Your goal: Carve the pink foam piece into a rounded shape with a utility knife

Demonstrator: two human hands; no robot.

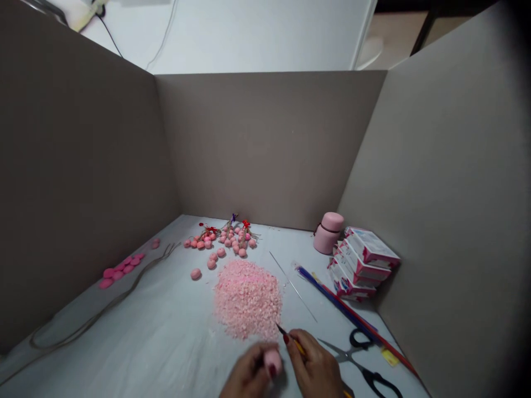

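Observation:
My left hand (251,371) is closed around a small pink ball (272,360) at the bottom centre, with its fingertips pressed on the ball. To its right, my right hand (315,365) grips a slim yellow-handled carving knife (299,347), whose dark pointed tip is directed up and left, apart from the ball. Just beyond both hands lies a heap of pink shavings (249,298). Open scissors (352,356) with black handles rest right beside my right hand. Several finished-looking pink balls (211,264) sit behind the heap.
Bundles of balls with cords and red bows (245,224) lie at the back. Pink discs (118,271) and brown cord (128,290) are at left. A long needle (292,286), blue and red stems (332,296), stacked boxes (360,265) and a pink flask (327,235) occupy the right. Grey panels (269,149) enclose the table.

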